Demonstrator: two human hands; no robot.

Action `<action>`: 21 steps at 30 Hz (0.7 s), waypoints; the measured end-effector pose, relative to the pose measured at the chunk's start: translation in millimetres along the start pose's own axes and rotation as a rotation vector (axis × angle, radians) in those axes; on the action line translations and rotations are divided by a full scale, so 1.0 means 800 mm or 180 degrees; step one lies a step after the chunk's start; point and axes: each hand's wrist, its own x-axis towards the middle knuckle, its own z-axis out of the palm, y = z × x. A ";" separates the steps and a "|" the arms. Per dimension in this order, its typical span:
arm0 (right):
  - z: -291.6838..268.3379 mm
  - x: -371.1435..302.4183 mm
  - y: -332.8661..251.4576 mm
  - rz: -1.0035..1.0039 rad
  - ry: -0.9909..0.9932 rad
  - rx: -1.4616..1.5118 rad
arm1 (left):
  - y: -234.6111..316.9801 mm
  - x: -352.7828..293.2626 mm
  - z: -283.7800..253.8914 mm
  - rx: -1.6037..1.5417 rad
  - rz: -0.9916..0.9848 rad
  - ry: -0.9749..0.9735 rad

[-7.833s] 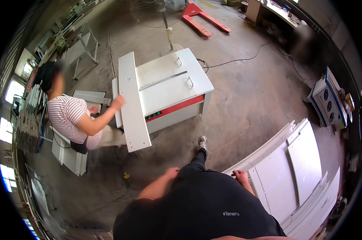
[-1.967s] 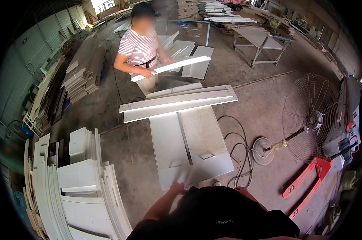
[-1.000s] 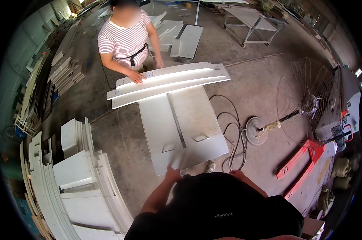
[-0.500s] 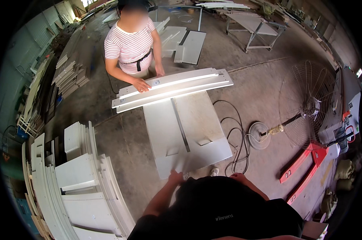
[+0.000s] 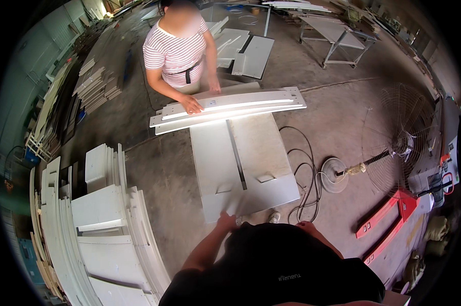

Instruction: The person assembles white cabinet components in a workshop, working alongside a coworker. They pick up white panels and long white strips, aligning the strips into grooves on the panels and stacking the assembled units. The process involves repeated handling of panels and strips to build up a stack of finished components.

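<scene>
My left hand (image 5: 226, 220) is at the near left edge of a pale flat panel table (image 5: 215, 168) with a dark slot down its middle. Its fingers are small and unclear, and I cannot tell whether they grip the edge. Beside my dark shirt, my right hand (image 5: 306, 226) is partly hidden, to the right of the table's near edge. Long white boards (image 5: 235, 106) lie stacked crosswise on the table's far end. Across from me a person in a striped shirt (image 5: 177, 56) rests one hand (image 5: 192, 105) on the boards; their other hand is blurred.
White panels (image 5: 105, 257) are stacked at the left. A black cable (image 5: 312, 168) curls on the floor right of the table, near a caged standing fan (image 5: 401, 143). A red pallet jack (image 5: 393, 214) stands at the right. A wheeled metal table (image 5: 337, 38) is farther back.
The whole view has shifted slightly, moving the table and person to the right. A greyish strip now shows behind the white boards near the person's blurred hand. My hands stay about the same.
</scene>
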 end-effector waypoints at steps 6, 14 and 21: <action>0.001 0.012 0.019 -0.0095 -0.0069 -0.0227 | 0.003 -0.004 -0.003 0.0203 -0.0052 -0.0061; 0.001 0.020 0.022 -0.0067 -0.0071 -0.0232 | -0.009 0.009 0.018 -0.0002 -0.0070 0.0096; 0.007 0.025 0.039 -0.0163 0.0071 -0.0243 | -0.002 0.009 0.008 -0.0074 -0.0079 0.0039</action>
